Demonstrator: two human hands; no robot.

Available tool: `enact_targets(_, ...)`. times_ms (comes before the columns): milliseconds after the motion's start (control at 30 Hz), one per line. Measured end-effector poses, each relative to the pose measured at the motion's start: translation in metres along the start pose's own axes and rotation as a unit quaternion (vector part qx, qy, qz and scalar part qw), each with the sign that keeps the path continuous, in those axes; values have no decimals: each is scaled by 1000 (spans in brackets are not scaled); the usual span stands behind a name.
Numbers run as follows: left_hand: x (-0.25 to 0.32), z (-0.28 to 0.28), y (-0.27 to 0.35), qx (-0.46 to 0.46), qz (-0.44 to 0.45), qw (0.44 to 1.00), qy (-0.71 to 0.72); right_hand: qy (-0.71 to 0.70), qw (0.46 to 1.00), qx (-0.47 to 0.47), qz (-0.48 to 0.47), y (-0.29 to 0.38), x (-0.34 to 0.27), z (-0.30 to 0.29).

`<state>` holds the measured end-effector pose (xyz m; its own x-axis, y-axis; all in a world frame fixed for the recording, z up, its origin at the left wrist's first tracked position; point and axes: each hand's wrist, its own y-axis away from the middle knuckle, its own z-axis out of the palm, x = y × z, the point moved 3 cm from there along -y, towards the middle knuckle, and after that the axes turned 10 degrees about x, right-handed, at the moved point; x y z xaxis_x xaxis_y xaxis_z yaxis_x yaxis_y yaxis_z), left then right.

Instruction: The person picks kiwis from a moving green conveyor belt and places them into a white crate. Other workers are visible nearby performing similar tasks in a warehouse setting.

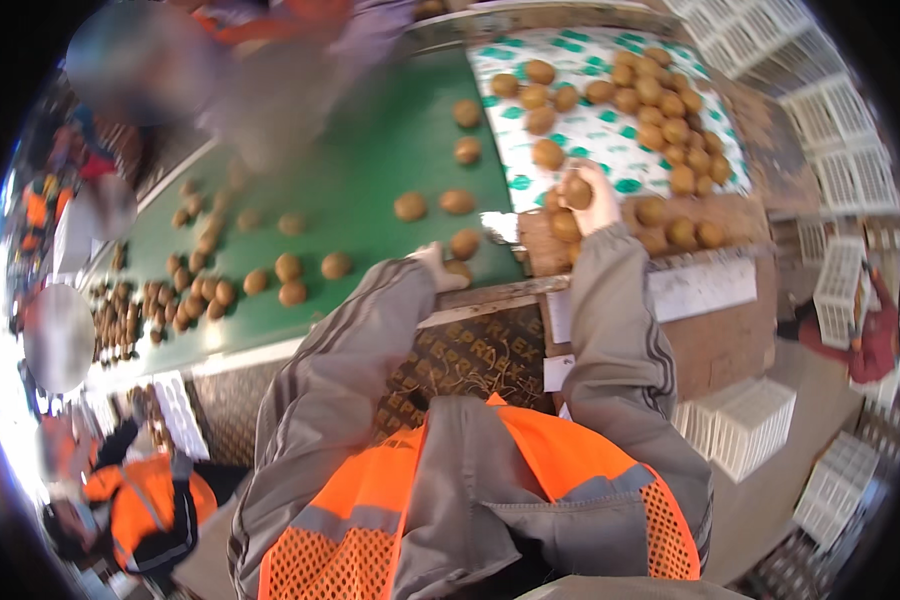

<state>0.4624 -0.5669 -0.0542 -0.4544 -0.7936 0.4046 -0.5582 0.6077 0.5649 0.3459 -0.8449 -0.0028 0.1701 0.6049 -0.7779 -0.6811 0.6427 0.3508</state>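
My right hand [594, 201] is closed around a brown kiwifruit [577, 193], over the near edge of a white sheet with green print [516, 133]. Beneath and beside that hand lie more kiwifruit [565, 225]. At the near edge of the green conveyor belt [360, 165], my left hand [442, 270] rests against a kiwifruit [457, 271]; its fingers are partly hidden, so whether it grips the fruit cannot be told. Another kiwifruit [465, 244] lies just beyond it. Many kiwifruit are spread along the belt towards the left, and a heap [671, 112] sits on the sheet.
A wooden rail [495, 294] edges the belt and table. White plastic crates [750, 427] stand at right, where a person carries another crate [840, 289]. A co-worker in an orange vest [146, 499] is at lower left. Blurred people are across the belt.
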Motion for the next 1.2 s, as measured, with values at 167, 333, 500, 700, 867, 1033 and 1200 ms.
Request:
enact_targets(167,-5,-14,12,-7,-26,1000,8,105,988,108,33,12,-8,5)
enact_targets(333,-23,8,-5,19,-63,996,57,269,954,-78,104,23,8,32)
enact_targets(500,-69,-21,-11,221,-216,634,709,150,976,-157,13,25,15,50)
enact_targets(700,-89,6,29,251,-62,915,310,383,883,114,-246,-82,-31,29)
enact_targets(867,-37,-1,34,58,-29,992,112,695,630,268,-218,-174,-47,9)
enact_targets(1033,-12,31,5,-79,110,975,178,674,670,172,-259,-172,-23,44)
enact_targets(1200,18,35,-41,162,152,849,479,175,980,61,-77,-119,7,36)
